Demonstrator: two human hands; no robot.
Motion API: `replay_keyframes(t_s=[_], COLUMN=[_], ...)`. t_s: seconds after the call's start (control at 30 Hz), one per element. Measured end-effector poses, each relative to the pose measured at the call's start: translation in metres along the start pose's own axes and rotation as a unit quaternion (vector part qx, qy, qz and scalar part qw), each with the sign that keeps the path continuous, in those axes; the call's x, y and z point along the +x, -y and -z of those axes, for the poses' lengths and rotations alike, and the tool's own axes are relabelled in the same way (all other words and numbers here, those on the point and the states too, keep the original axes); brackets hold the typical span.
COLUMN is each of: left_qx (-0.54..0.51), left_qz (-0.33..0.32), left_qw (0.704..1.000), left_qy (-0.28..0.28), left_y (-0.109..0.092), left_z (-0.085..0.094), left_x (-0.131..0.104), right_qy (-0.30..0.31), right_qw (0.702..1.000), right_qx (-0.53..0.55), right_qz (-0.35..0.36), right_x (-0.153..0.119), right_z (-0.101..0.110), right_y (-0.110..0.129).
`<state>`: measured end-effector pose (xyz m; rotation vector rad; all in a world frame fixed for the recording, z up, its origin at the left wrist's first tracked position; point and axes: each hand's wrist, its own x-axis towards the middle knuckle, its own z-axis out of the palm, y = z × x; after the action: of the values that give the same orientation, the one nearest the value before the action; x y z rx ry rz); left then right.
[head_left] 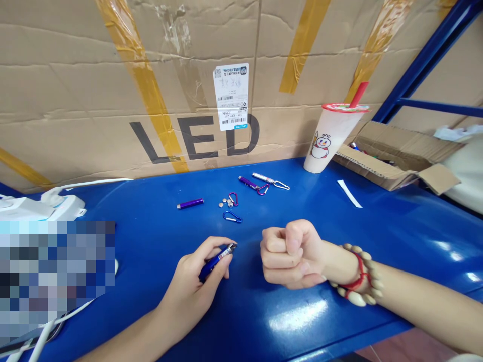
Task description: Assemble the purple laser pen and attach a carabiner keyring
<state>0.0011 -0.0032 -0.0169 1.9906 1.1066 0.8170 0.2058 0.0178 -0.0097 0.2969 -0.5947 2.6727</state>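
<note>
Left hand (206, 274) grasping a slim blue metal tube (216, 264), right hand (292, 254) clenched, above a glossy blue tabletop (143, 251).
The blue tube slants between the left thumb and fingers, its silvery end toward the far right; whether the right fist encloses anything, I cannot tell. Beyond the hands lie a blue carabiner clip (232, 217), small round silver button cells (225, 201) and, left of them, a shiny purple metal tube (190, 203); a tall white plastic cup (332, 136) stands far right.
</note>
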Motion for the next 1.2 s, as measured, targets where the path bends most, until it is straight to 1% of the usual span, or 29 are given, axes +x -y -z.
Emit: replay_keyframes(t_s=[0.23,0.37,0.63,0.83,0.97,1.2], left_qx=[0.001,0.005,0.012,0.009,0.012,0.01], left_qz=[0.0,0.002,0.015,0.026,0.028,0.032], left_qw=[1.0,1.0,1.0,0.999,0.999,0.999], left_qy=[-0.002,0.006,0.015,0.017,0.019,0.026], left_y=[-0.0001,-0.0021,-0.0052,-0.0068,-0.0074,-0.007], left_z=[0.0001,0.0003,0.0023,0.0023,0.0024,0.0029], left_x=[0.0,0.0014,0.0026,0.0035,0.0032,0.0019], right_qy=[0.008,0.012,0.005,-0.017,-0.024,-0.06], right_qw=[1.0,1.0,1.0,0.999,0.999,0.998], right_qx=[0.003,0.005,0.022,0.021,0.016,-0.014], right_qz=[-0.005,-0.008,-0.013,-0.025,-0.018,-0.008], right_x=[-0.0007,-0.0012,0.0011,0.002,0.0015,-0.0005], right_z=[0.0022,0.0025,0.0017,0.0022,0.0011,-0.0003], right_y=[0.0004,-0.0001,0.0013,0.0026,0.0018,0.0015])
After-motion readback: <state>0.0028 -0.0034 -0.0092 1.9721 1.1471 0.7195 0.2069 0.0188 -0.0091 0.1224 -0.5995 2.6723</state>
